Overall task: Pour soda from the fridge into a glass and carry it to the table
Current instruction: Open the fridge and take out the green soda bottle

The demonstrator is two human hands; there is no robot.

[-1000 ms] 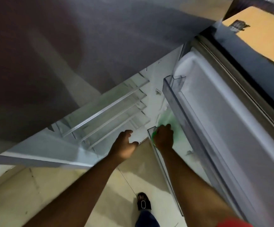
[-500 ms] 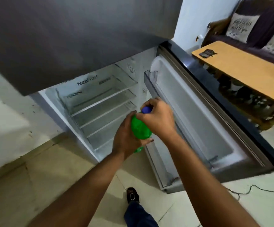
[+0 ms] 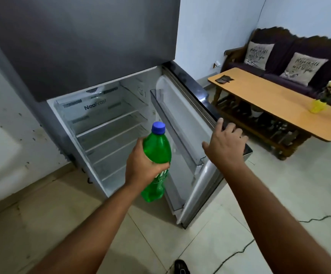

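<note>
A green soda bottle [image 3: 157,149] with a blue cap is upright in front of the open fridge [image 3: 109,123], gripped round its middle by my left hand [image 3: 141,167]. My right hand [image 3: 225,142] is spread open at the top edge of the open fridge door [image 3: 192,135], fingertips touching or just over the edge. The fridge shelves hold nothing that I can see. A long wooden table [image 3: 275,101] stands to the right. No glass is in view.
A yellow cup [image 3: 317,106] and a dark small object [image 3: 223,79] lie on the table. A dark sofa [image 3: 291,56] with cushions stands behind it. Black cables [image 3: 318,219] run across the tiled floor at right. My shoe [image 3: 181,266] shows at the bottom.
The bottle came out of the lower door shelf, passed from both hands to my left hand alone. My right hand let go of the cap and moved right to the door's edge.
</note>
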